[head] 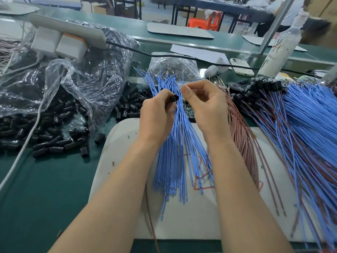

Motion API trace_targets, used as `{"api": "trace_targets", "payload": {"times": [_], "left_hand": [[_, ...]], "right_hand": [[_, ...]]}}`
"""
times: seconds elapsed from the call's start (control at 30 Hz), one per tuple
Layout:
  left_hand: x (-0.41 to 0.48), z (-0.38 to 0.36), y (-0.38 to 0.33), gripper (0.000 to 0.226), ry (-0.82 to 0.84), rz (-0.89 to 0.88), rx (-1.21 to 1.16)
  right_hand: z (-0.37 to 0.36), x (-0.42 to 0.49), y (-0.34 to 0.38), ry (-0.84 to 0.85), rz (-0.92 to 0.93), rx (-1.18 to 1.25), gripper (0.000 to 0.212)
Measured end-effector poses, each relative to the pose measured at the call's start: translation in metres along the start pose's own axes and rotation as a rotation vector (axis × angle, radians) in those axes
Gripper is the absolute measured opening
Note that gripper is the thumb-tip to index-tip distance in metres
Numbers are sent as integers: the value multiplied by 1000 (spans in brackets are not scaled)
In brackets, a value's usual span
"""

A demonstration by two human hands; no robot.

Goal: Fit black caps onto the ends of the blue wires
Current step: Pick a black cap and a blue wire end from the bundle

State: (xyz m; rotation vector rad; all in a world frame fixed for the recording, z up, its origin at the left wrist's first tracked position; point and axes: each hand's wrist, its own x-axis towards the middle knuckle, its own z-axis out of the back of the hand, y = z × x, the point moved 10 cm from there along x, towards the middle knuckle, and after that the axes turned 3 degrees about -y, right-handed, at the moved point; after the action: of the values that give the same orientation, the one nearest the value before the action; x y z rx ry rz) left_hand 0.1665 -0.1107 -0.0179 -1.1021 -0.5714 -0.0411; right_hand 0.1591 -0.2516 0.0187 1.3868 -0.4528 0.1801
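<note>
My left hand (pixel 156 114) pinches a black cap (pixel 174 97) between thumb and fingers, its open end turned towards my right hand. My right hand (pixel 202 105) pinches a thin blue wire near its end, just right of the cap. Below both hands a loose bundle of blue wires (pixel 175 156) lies fanned across a white board (pixel 118 161). Loose black caps (pixel 54 141) lie heaped on the green table at the left. At the right lies a pile of blue and red-brown wires with black caps fitted (pixel 259 88).
A clear plastic bag (pixel 87 83) of black caps spills open at the left, with a white power strip and chargers (pixel 60 42) behind it. A white cable (pixel 23 145) crosses the left of the table. A phone (pixel 240 66) and a bottle (pixel 280 50) stand at the back right.
</note>
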Motion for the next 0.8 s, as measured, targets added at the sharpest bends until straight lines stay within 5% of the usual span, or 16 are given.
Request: {"api": "trace_targets", "payload": {"times": [0.8], "left_hand": [[-3, 3, -5, 12, 17, 25, 148]], "right_hand": [[-7, -4, 12, -15, 189, -287, 6]]}}
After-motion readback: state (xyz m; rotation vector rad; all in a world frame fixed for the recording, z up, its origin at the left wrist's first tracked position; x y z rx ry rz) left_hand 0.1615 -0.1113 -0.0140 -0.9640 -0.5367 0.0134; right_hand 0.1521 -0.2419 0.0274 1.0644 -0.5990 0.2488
